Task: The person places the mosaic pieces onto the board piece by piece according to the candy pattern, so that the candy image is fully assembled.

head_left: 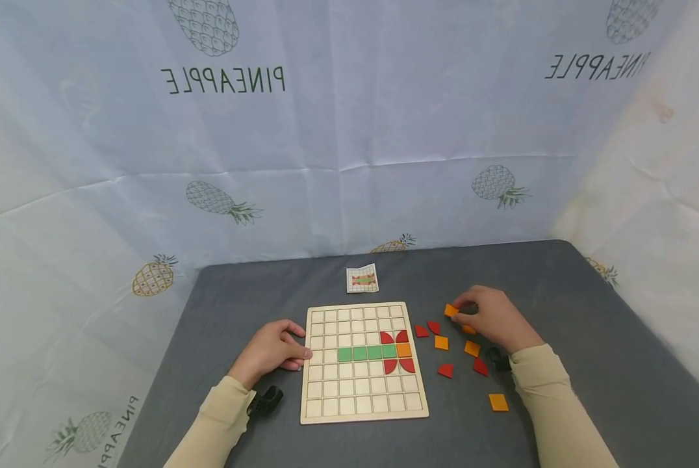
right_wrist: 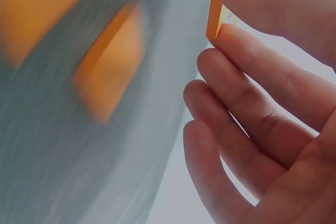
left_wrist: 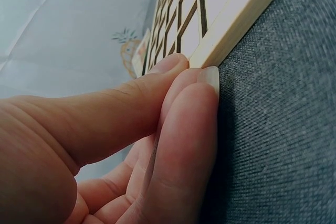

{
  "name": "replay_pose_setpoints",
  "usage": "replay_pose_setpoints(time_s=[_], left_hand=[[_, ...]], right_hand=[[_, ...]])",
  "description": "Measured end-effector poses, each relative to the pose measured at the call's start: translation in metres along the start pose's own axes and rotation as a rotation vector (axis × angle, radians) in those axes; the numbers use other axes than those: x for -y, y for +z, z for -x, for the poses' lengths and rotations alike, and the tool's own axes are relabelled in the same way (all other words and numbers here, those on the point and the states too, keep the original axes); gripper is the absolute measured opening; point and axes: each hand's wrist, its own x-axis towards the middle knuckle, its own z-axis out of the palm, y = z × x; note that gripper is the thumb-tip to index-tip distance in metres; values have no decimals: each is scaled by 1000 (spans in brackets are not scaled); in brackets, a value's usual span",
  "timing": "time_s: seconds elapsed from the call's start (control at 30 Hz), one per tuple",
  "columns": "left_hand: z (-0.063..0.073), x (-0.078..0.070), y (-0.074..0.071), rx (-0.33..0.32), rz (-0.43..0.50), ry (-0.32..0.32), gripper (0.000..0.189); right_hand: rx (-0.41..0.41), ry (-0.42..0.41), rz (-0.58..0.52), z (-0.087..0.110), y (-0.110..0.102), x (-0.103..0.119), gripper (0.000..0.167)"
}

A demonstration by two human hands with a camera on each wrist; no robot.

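1. head view: a pale square wooden board (head_left: 330, 372), ruled into a grid of cells, lies flat on the dark grey tabletop (head_left: 256, 292), between the two hands.
2. the left hand (head_left: 273, 348) is at the board's left edge; its thumb and fingertips pinch that edge.
3. the right hand (head_left: 492, 315), well to the right of the board, pinches a flat orange square tile (head_left: 451, 310) between thumb and index finger; its other fingers are slightly bent.
4. on the board, four green square tiles (head_left: 359, 353) form a row from left to right, ending at one orange square piece (head_left: 404, 350) in the rightmost column.
5. four red quarter-round tiles (head_left: 406, 365) sit there too, two on the far side of that row and two on the near side, toward its right end.
6. to the right of the board lie four loose red quarter-round pieces (head_left: 445, 371) and several loose orange squares (head_left: 498, 402), one partly hidden by the right hand.
7. beyond the board's far edge lies a small white printed card (head_left: 362, 280) showing a red and green pattern.
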Motion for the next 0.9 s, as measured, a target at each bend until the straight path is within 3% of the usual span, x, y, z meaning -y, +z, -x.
replay_pose_setpoints(time_s=[0.47,0.67,0.9], left_hand=[[-2,-2,0,7,12,-8,45],[-3,-3,1,2,5,-10,45],[-4,-2,1,-1,5,-10,45]], right_hand=[[52,-119,-75,-18,43,96,19],[84,-180,-47,-18,60,115,13],[84,-243,-5,-18,68,120,13]])
